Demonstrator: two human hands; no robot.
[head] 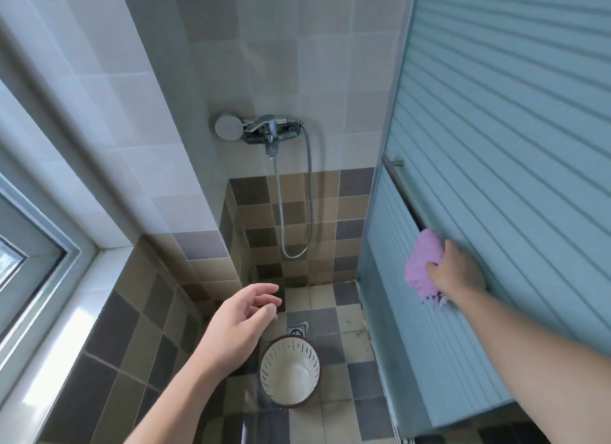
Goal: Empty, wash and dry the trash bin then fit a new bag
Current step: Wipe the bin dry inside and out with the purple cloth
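Observation:
A small round trash bin (pixel 290 372), white inside with slits in its wall and a dark rim, stands upright and empty on the tiled shower floor. My left hand (pixel 238 324) hovers above and to the left of it with relaxed fingers, holding nothing. My right hand (pixel 456 271) grips a purple cloth (pixel 421 268) against the frosted glass door, at the lower end of the door's metal bar.
A chrome shower mixer (pixel 269 131) with a looped metal hose (pixel 297 212) sits on the far wall. A floor drain (pixel 297 329) lies just behind the bin. The frosted glass door (pixel 496 146) bounds the right side; a window frame (pixel 49 245) is at left.

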